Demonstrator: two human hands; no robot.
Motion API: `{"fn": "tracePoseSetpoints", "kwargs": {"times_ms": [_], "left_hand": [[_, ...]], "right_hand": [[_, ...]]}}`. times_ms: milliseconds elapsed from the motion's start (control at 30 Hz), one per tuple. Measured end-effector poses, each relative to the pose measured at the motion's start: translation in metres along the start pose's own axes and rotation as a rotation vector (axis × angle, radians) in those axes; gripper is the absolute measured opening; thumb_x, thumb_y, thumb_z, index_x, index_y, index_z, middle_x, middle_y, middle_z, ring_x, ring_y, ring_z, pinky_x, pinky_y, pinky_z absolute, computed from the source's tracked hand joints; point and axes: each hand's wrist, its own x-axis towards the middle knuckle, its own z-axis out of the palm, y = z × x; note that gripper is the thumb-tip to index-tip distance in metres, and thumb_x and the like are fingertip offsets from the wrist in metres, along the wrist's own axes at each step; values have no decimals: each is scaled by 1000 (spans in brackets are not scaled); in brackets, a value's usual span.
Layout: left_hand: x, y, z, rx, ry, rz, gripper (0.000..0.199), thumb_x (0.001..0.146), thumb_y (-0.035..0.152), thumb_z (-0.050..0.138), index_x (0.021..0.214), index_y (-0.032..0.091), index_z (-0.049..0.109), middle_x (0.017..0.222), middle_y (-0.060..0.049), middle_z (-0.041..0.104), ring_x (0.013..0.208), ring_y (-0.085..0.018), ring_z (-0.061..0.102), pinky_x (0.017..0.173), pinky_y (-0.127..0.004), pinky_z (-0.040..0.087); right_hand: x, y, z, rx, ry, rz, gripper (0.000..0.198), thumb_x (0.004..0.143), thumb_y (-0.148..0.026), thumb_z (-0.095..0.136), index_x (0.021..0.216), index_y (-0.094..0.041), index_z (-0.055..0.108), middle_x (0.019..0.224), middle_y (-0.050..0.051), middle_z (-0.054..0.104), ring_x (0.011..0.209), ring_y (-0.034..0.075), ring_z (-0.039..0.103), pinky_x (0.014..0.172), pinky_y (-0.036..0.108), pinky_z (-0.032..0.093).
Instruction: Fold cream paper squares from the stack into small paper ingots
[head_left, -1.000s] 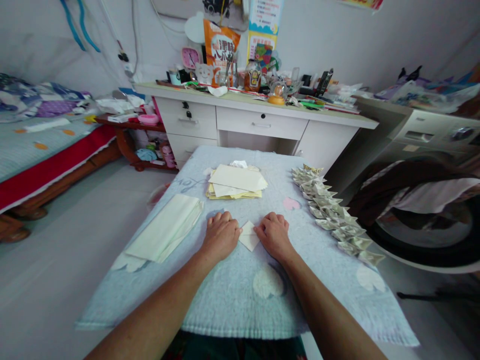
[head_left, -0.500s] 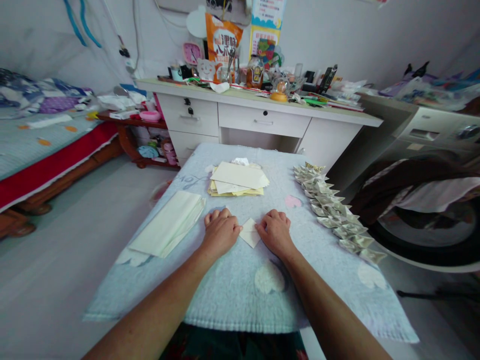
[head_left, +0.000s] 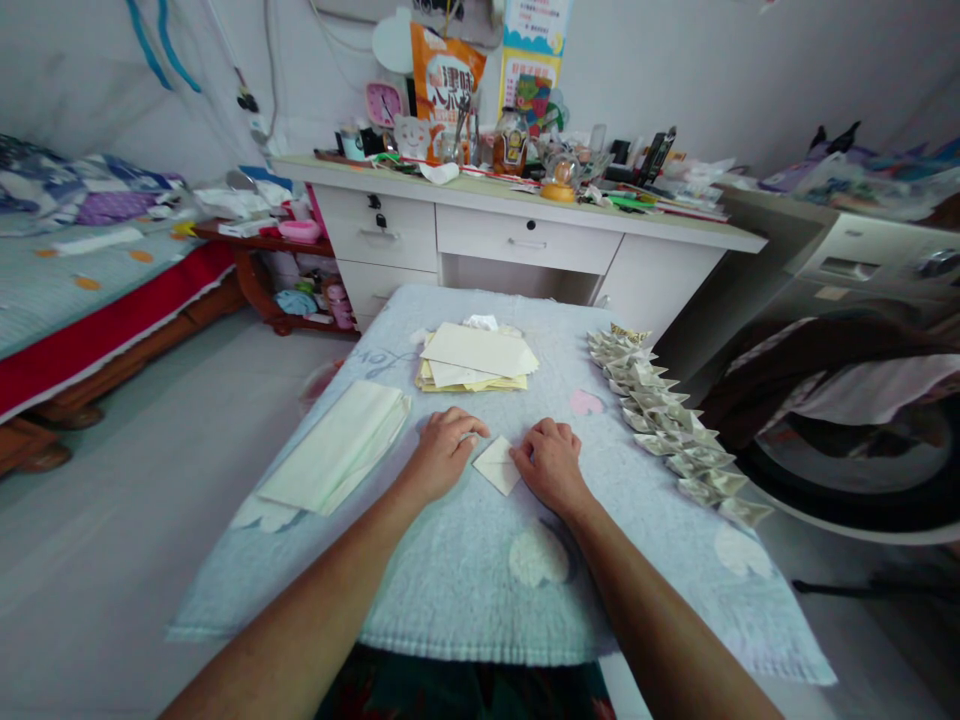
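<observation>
A small cream paper (head_left: 495, 464), folded to a diamond, lies flat on the cloth-covered table (head_left: 465, 600). My right hand (head_left: 553, 462) has its fingers curled, with the thumb and fingertips on the paper's right corner. Just left of the paper is my left hand (head_left: 448, 448), its thumb and bent fingers apart, holding nothing. Beyond the hands sits a pile of cream and yellow paper sheets (head_left: 477, 358). To the left rests a stack of folded pale paper (head_left: 337, 446). Rows of pointed folded paper pieces (head_left: 667, 420) run along the right side.
A white desk (head_left: 525, 240) cluttered with jars, a pink clock (head_left: 384, 104) and an orange bag (head_left: 444, 85) stands behind the table. At right is a washing machine (head_left: 847, 260) with clothes in its door. A bed (head_left: 112, 290) is at left.
My left hand has let go of the paper's left corner and lifted slightly away, its fingers opening. The right hand stays at the right corner.
</observation>
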Motion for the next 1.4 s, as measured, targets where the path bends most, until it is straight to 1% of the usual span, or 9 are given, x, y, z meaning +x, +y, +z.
{"fn": "tracePoseSetpoints", "kwargs": {"times_ms": [133, 233, 400, 500, 700, 1067, 1200, 1300, 1400], "left_hand": [[0, 3, 9, 65, -38, 172, 26, 85, 21, 55, 104, 28, 70, 103, -3, 60, 99, -21, 47, 91, -36, 37], [-2, 3, 15, 146, -91, 211, 27, 85, 23, 58, 108, 32, 70, 101, -3, 61, 97, -21, 47, 90, -37, 37], [-3, 2, 16, 172, -122, 197, 25, 88, 29, 55, 108, 32, 70, 98, -3, 61, 95, -20, 48, 88, -36, 37], [-2, 4, 17, 175, -104, 154, 22, 89, 33, 55, 104, 32, 72, 97, -3, 62, 94, -20, 49, 86, -37, 36], [0, 6, 21, 191, -67, 76, 20, 86, 28, 59, 99, 35, 73, 97, -2, 62, 96, -21, 49, 87, -39, 32], [0, 1, 22, 174, -87, 55, 24, 85, 26, 58, 101, 36, 72, 97, -2, 61, 97, -21, 49, 85, -39, 32], [1, 2, 21, 172, -90, 56, 23, 84, 25, 59, 99, 36, 72, 98, -2, 61, 98, -22, 49, 85, -39, 32], [1, 2, 21, 171, -89, 51, 23, 83, 25, 60, 99, 36, 72, 98, -1, 61, 98, -22, 49, 86, -39, 32], [1, 1, 22, 172, -84, 49, 23, 84, 25, 60, 100, 37, 72, 98, -1, 60, 99, -21, 49, 86, -38, 32]], "right_hand": [[-1, -1, -1, -14, 2, -7, 22, 86, -37, 58, 75, -19, 64, 95, 8, 56, 95, 24, 43, 81, 37, 29], [-1, -1, -2, -21, 3, -1, 23, 86, -39, 59, 76, -19, 65, 95, 8, 56, 95, 24, 43, 80, 36, 28], [0, 2, -3, -8, -12, 15, 23, 84, -40, 61, 75, -19, 65, 96, 6, 56, 96, 23, 43, 80, 35, 28], [0, 4, -4, 20, -12, 17, 23, 85, -39, 60, 74, -19, 65, 97, 6, 56, 96, 22, 43, 80, 35, 28], [0, 7, -5, 21, -21, 15, 21, 85, -37, 60, 74, -19, 65, 97, 6, 56, 96, 23, 43, 80, 35, 28], [0, 10, -3, 17, -4, 5, 21, 85, -38, 61, 74, -20, 65, 98, 6, 57, 96, 23, 44, 79, 35, 29], [0, 16, -5, -26, 27, 35, 19, 82, -37, 63, 74, -20, 63, 97, 6, 56, 96, 24, 44, 80, 36, 29], [0, 19, -7, -12, 82, 72, 14, 84, -34, 59, 81, -20, 63, 98, 7, 56, 96, 25, 45, 81, 37, 31], [-1, 14, -8, 32, 147, 43, 15, 87, -31, 54, 96, -22, 62, 103, 8, 56, 99, 25, 45, 85, 38, 31]]}}
